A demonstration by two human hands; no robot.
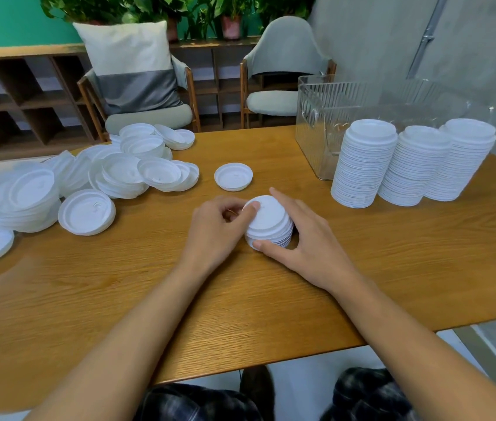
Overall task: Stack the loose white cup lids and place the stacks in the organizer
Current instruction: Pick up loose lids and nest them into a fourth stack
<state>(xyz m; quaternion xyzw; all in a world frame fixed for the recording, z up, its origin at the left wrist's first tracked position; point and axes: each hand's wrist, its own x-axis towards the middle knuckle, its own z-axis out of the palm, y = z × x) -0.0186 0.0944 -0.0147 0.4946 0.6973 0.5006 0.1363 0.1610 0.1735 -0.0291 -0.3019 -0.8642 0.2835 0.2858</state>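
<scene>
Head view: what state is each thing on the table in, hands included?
short stack, upright, gripped from both sides.
left hand, pinches the stack's top edge.
right hand, curled round the stack.
single lid, upside down, alone.
loose lids, unstacked heap.
organizer, upright, open-topped.
three tall stacks, upright beside organizer.

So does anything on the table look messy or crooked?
Yes. The loose lids on the left lie in a tumbled heap, many upside down. One single lid sits apart, upside down. The small stack between the left hand and right hand leans, its top lid tilted.
</scene>
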